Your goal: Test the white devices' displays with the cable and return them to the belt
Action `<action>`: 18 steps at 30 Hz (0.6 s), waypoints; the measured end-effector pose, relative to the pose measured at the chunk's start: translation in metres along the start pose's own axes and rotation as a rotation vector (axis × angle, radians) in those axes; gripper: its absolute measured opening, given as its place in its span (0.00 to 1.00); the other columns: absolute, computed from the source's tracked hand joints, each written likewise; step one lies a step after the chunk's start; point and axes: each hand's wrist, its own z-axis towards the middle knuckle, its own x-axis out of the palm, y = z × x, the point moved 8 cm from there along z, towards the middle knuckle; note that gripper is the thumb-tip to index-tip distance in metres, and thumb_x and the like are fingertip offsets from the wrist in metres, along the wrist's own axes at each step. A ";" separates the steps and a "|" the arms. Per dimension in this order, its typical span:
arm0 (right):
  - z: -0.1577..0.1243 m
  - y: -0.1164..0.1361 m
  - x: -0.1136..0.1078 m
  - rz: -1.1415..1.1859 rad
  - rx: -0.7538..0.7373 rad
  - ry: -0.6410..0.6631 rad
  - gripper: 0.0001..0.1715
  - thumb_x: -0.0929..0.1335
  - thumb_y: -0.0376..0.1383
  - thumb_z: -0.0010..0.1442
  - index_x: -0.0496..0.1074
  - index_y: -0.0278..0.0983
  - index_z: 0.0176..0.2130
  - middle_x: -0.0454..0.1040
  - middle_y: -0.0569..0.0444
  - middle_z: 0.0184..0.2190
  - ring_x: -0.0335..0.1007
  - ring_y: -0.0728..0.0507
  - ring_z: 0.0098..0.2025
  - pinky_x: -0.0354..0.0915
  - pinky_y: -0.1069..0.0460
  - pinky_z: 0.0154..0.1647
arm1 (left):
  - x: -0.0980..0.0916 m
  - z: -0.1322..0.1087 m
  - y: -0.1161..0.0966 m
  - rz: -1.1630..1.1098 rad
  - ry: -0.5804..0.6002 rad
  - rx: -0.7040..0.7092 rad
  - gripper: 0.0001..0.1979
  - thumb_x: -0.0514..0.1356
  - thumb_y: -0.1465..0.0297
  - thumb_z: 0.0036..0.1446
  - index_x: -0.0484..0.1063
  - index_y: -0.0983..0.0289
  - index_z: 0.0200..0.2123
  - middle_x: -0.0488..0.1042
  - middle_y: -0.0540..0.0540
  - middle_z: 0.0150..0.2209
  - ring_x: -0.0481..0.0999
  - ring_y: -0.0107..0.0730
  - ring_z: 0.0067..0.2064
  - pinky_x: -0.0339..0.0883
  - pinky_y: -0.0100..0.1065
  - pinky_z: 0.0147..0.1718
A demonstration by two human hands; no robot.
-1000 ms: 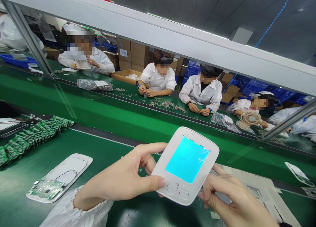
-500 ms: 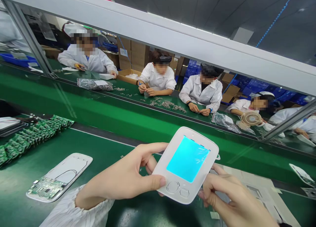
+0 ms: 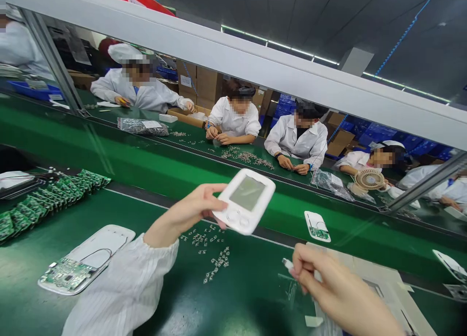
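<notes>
My left hand (image 3: 200, 204) grips a white handheld device with a grey screen (image 3: 247, 194) by its lower left edge, raised above the bench. The screen is unlit, and round button outlines show below it. Lower right, my right hand (image 3: 324, 277) pinches a white cable plug (image 3: 288, 264) with a metal tip, apart from the device. Small metal parts (image 3: 219, 263) lie scattered on the green bench beneath the device. An opened white casing with a circuit board (image 3: 69, 275) rests beside my left sleeve.
Stacked green circuit boards (image 3: 54, 199) line the left side. Another casing with a board (image 3: 317, 226) lies on the green belt beyond my right hand, near a taped pale sheet (image 3: 353, 263). Across the belt, several co-workers in white coats (image 3: 297, 136) sit under a white beam (image 3: 233, 48).
The screen went from bright blue to unlit grey. My left hand moved the device up and away to the left, while my right hand separated from it with the plug.
</notes>
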 end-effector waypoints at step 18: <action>-0.040 -0.025 -0.012 0.073 0.063 0.034 0.10 0.55 0.39 0.66 0.57 0.42 0.33 0.69 0.58 0.28 0.65 0.45 0.34 0.60 0.53 0.34 | -0.046 0.079 0.079 1.407 -0.619 -0.145 0.19 0.57 0.67 0.64 0.65 0.70 0.55 0.74 0.61 0.43 0.75 0.42 0.47 0.64 0.52 0.52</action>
